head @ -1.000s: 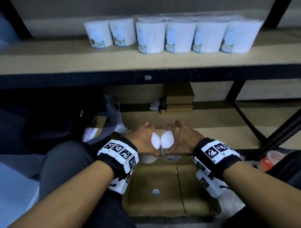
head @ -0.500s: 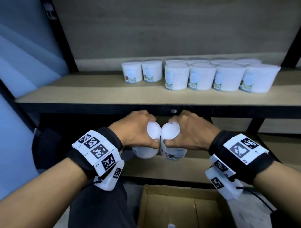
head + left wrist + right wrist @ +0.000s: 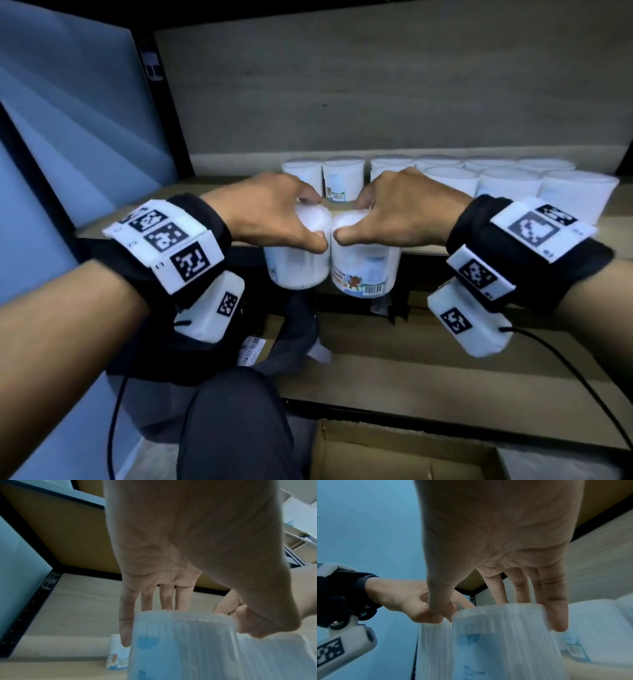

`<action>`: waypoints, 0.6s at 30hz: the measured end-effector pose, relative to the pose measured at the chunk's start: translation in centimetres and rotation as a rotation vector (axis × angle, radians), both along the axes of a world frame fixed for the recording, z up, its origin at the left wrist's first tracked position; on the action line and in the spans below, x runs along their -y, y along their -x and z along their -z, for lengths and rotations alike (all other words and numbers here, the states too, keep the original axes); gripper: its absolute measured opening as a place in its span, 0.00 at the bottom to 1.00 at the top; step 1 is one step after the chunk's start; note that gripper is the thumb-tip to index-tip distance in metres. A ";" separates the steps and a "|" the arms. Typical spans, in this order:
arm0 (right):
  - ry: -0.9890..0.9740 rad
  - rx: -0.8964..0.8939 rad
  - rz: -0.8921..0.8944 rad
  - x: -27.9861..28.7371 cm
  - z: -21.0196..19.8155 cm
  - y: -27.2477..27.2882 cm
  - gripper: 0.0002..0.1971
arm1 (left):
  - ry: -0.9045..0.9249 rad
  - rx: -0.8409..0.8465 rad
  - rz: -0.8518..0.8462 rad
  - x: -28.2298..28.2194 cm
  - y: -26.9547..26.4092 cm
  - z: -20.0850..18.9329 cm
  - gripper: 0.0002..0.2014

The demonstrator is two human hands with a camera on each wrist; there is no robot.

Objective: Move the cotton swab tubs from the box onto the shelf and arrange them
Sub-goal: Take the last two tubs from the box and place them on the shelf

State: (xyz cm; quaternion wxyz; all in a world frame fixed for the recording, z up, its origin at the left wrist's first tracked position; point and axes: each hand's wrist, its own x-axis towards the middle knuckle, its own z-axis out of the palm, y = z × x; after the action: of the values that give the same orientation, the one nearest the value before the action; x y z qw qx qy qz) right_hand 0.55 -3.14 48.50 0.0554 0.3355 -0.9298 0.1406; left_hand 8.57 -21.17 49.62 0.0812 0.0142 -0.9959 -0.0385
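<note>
Just off the shelf's (image 3: 205,192) front edge, we hold two tubs side by side, touching. Our left hand (image 3: 270,209) grips the left tub (image 3: 296,263) by its lid from above; our right hand (image 3: 407,209) grips the right tub (image 3: 366,274) likewise. Transfer step, mid-carry. Stocked tubs (image 3: 507,181) fill the back right of the shelf. Next, likely: lift clear of the edge, set both down upright beside the two leftmost tubs (image 3: 342,180).

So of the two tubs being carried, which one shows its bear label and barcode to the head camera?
The tub in the right hand; the left hand's tub shows plain white.
</note>
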 end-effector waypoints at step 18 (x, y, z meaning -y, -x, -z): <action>0.002 -0.152 0.079 5.3 -2.0 4.2 0.31 | 0.021 0.062 -0.073 4.1 4.4 -3.0 0.41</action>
State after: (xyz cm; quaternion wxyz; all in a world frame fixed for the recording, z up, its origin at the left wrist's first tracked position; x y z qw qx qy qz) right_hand -3.67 -8.44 50.48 0.1315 0.3082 -0.9353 0.1134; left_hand 4.17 -25.28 52.63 0.0519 0.0508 -0.9971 -0.0248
